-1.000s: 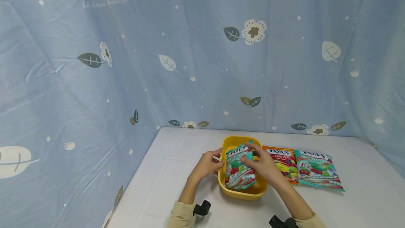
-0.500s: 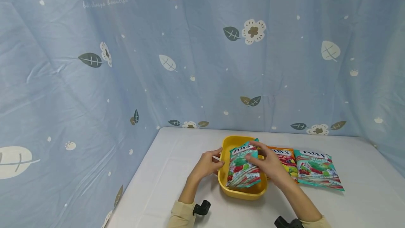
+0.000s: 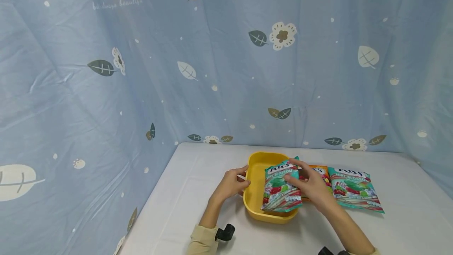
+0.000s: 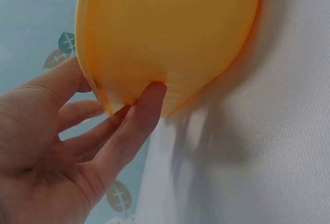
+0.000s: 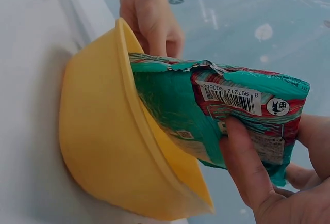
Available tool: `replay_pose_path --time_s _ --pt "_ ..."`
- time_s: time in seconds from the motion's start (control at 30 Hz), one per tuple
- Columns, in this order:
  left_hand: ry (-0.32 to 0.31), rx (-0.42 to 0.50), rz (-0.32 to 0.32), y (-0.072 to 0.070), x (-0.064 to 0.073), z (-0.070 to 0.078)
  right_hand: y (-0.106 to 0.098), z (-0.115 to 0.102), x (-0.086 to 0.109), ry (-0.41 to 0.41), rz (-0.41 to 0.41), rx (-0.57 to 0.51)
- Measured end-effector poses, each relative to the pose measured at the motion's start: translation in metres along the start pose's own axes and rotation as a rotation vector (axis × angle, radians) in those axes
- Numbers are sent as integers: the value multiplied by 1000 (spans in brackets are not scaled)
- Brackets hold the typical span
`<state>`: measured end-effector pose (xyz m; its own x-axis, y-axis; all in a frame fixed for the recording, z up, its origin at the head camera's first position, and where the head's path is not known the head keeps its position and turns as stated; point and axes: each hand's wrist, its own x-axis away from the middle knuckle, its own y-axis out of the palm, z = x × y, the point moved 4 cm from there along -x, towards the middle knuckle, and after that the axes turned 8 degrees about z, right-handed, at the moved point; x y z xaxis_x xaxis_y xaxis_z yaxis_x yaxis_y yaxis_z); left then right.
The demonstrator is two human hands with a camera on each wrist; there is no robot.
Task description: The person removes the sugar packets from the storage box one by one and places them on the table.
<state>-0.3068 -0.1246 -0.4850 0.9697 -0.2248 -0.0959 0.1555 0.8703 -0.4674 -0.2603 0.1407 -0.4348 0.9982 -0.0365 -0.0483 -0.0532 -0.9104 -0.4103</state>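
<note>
My right hand (image 3: 313, 186) grips the right edge of a teal bag of Fox's mint blossom candy (image 3: 277, 188), with the thumb on its printed front. In the right wrist view, a finger lies across the bag's barcode side (image 5: 206, 115). The bag is raised and slanted, its lower end within the mouth of a yellow plastic basin (image 3: 256, 168). At the basin's left rim, my left hand (image 3: 231, 184) holds on with its fingertips. The left wrist view has fingers of this hand against the basin's outer wall (image 4: 175, 33) and at its rim.
An orange bag of Fox's fruits candy (image 3: 323, 172), partly hidden by the right hand, lies on the white table (image 3: 198, 168) right of the basin. Beside it is another teal mint blossom bag (image 3: 357, 190). A blue patterned curtain (image 3: 226, 70) stands behind the table.
My right hand has moved the teal candy bag rightward from the basin's middle toward its right rim, covering more of the orange bag. The left hand and the basin stay in place.
</note>
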Motion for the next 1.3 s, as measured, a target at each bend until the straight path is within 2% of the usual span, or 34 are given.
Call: replay_pose_path --time_s 0.23,0.43,0.7,0.87,1.0,1.3 --pt "-3 -15 0 0 2 2 -13 4 9 37 -38 -104" --pt "-2 2 -13 0 1 1 -27 9 16 27 -33 -61" --pt "0 2 -6 -1 0 -2 -43 25 21 91 -14 -33" --pt "-1 7 -4 1 -1 -3 -53 32 26 170 -40 -114" --pt "0 6 -6 1 -1 -3 -60 39 29 188 -60 -192" --pt "-6 15 -10 1 0 -2 -72 53 36 240 -88 -224"
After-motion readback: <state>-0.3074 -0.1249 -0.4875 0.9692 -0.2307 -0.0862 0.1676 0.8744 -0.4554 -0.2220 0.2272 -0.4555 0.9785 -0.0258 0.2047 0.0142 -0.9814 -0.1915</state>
